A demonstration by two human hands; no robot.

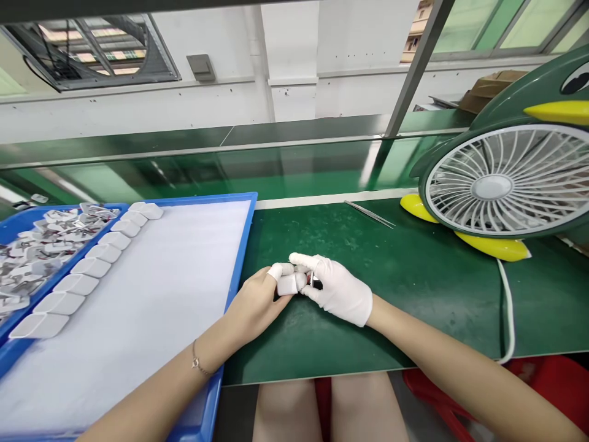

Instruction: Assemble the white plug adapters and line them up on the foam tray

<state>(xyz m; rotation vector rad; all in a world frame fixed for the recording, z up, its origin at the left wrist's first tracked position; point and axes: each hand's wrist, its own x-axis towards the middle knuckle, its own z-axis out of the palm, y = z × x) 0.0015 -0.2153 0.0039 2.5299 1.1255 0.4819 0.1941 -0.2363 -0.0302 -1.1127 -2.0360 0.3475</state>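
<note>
My left hand, with white covers on some fingertips, is closed around a small white plastic casing above the green table. My right hand wears a white glove. Its fingers are closed at the casing's right end, around a small part with a dark face and a bit of red. The two hands meet, and the fingers partly hide how the casing and the dark part join.
To my left is a blue tray with a row of white casings. A blue bin beyond it holds many small white parts with wires. Tweezers lie at the back. A green fan with a white cable stands right.
</note>
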